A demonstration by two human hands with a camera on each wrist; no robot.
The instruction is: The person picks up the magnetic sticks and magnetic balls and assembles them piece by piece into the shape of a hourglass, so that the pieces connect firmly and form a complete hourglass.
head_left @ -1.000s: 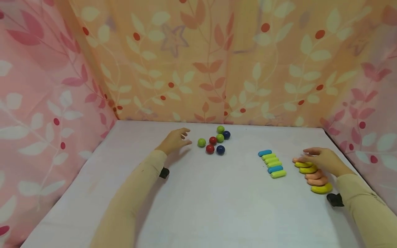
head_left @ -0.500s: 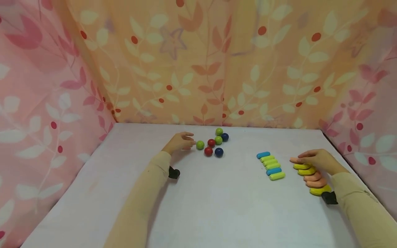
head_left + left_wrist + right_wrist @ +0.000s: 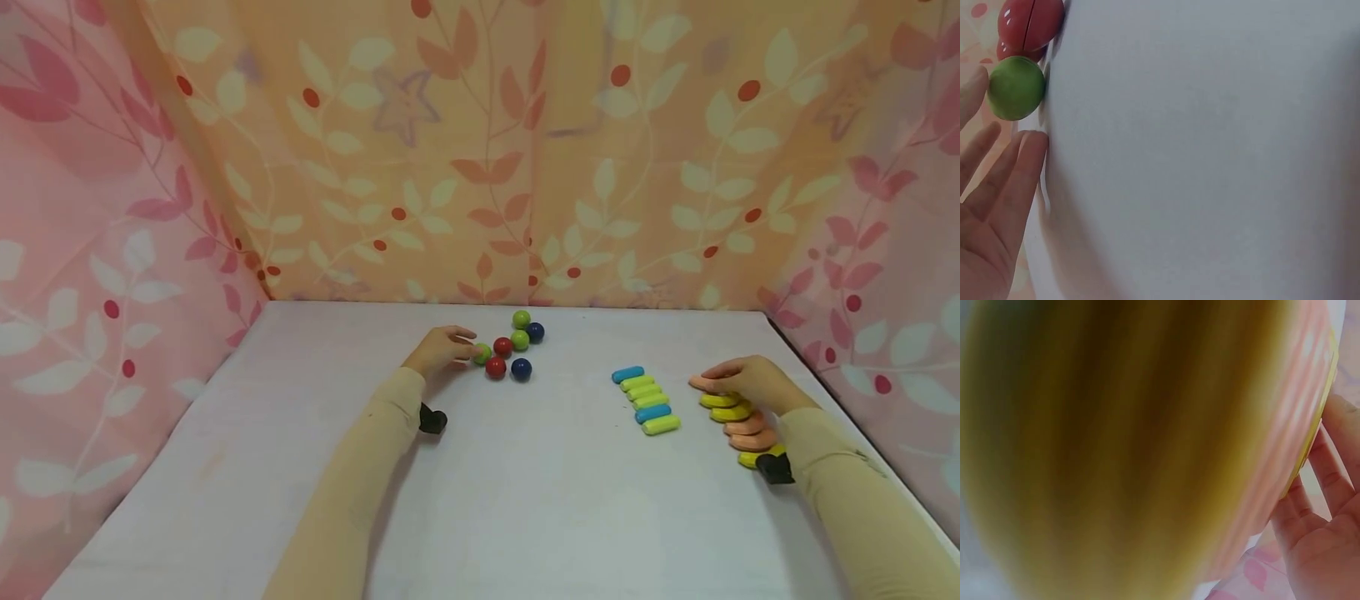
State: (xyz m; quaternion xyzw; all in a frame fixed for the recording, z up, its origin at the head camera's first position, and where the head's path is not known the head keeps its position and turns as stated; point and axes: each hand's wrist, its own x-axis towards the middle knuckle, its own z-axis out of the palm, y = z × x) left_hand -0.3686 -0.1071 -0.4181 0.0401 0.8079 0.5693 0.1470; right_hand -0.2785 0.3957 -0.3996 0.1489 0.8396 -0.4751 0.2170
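Observation:
In the head view my left hand (image 3: 442, 348) is at the leftmost green ball (image 3: 482, 354), fingers spread around it and partly over it. The left wrist view has one fingertip at the green ball (image 3: 1016, 87) and the other fingers a small gap from it. My right hand (image 3: 753, 383) pinches the farthest peach curved piece (image 3: 699, 382) at the end of a row. The right wrist view shows fingers (image 3: 1332, 481) behind the row's edge, most of the held piece hidden. Behind it in the row lie yellow curved pieces (image 3: 723, 402) and more peach ones (image 3: 750, 437).
Red balls (image 3: 496, 367), dark blue balls (image 3: 521, 369) and further green balls (image 3: 521, 319) sit by the left hand. A slanted row of blue and lime sticks (image 3: 648, 400) lies between the hands. Patterned cloth (image 3: 480, 150) stands around the white table (image 3: 525, 500).
My left hand has moved right to the green ball and nudged it slightly right. My right hand has lowered onto the far peach piece, which has shifted slightly away from the row.

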